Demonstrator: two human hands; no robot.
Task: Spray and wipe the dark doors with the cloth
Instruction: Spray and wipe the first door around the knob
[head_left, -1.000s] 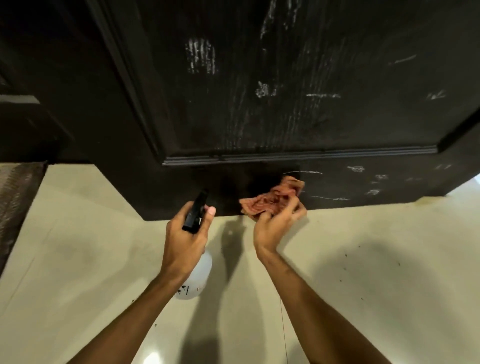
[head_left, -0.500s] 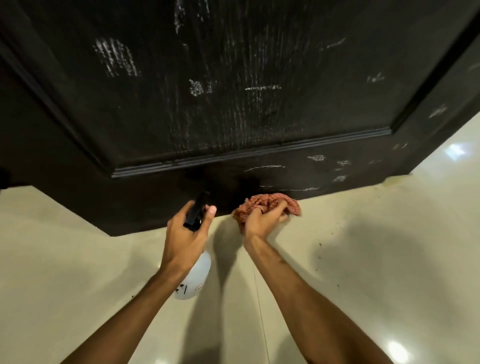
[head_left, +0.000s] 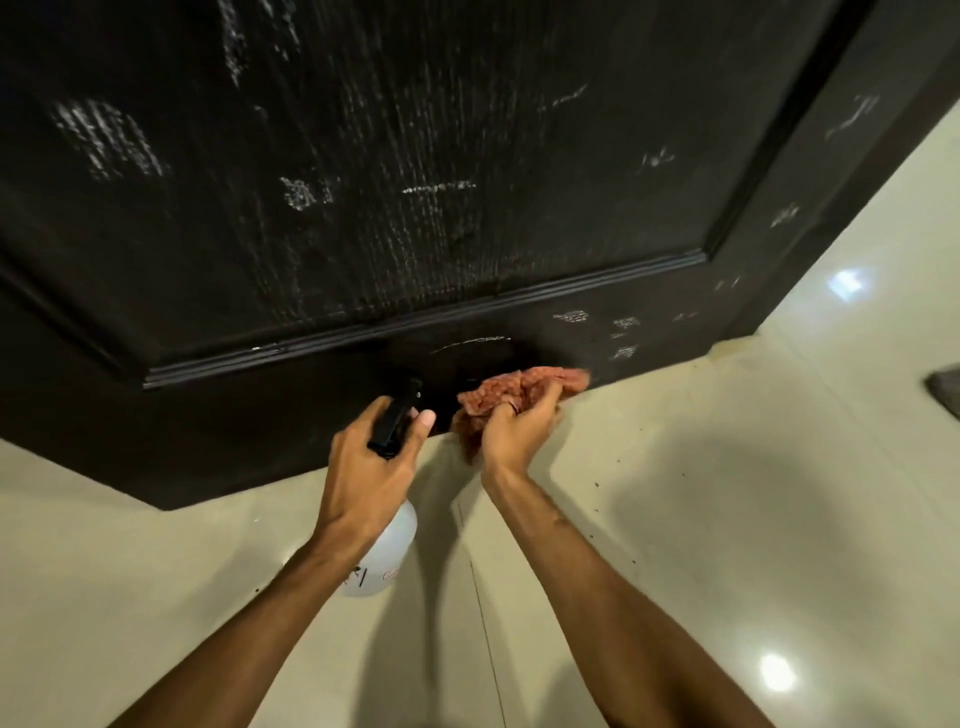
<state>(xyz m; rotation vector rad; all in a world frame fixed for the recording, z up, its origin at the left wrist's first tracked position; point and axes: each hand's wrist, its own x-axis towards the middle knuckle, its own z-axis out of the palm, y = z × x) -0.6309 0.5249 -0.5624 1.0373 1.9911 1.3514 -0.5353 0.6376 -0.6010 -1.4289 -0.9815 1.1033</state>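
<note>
A dark door with a raised panel and pale smears fills the top of the head view. My right hand grips a crumpled reddish cloth and holds it against the door's bottom rail, just above the floor. My left hand holds a white spray bottle by its black trigger head, nozzle aimed at the bottom rail beside the cloth. The bottle's body hangs below my wrist.
Glossy cream floor tiles spread below the door, with dark specks and light reflections. A grey mat corner shows at the right edge. The door's right stile runs up to the top right.
My right hand has drawn the cloth down from the bottom rail's upper part to its lower edge and slid it right. The view has shifted left and closer. My left hand keeps its hold on the bottle.
</note>
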